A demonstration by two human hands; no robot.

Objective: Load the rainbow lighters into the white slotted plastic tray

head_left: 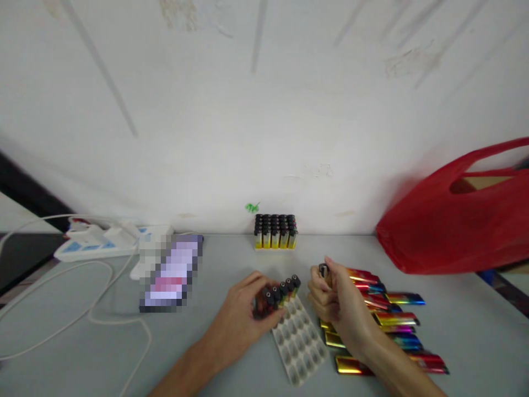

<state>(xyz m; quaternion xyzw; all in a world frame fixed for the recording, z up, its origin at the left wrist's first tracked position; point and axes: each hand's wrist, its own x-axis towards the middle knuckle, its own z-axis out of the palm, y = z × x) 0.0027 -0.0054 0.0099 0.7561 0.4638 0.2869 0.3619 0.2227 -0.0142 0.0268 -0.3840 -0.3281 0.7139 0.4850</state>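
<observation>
My left hand [253,311] is curled around the left end of a row of lighters [283,292] with black tops, which stand upright along the far edge of a pale tray [300,342]. Dark reddish lighter bodies show inside its grip; how many is unclear. Round hollows fill the nearer part of this tray. In my right hand [330,289], a closed fist holds a lighter [324,270] upright, its dark metal-edged top sticking out above the fingers. Beneath and beside that hand lie loose shiny lighters [397,318] in red, gold, blue and purple, partly covered by the wrist.
A block of upright lighters [275,234] stands against the white wall [264,110]. To the left are a phone [173,275] with a blurred screen, a white power strip [103,242] and loose white cables [93,309]. A red bag [450,226] leans at the right.
</observation>
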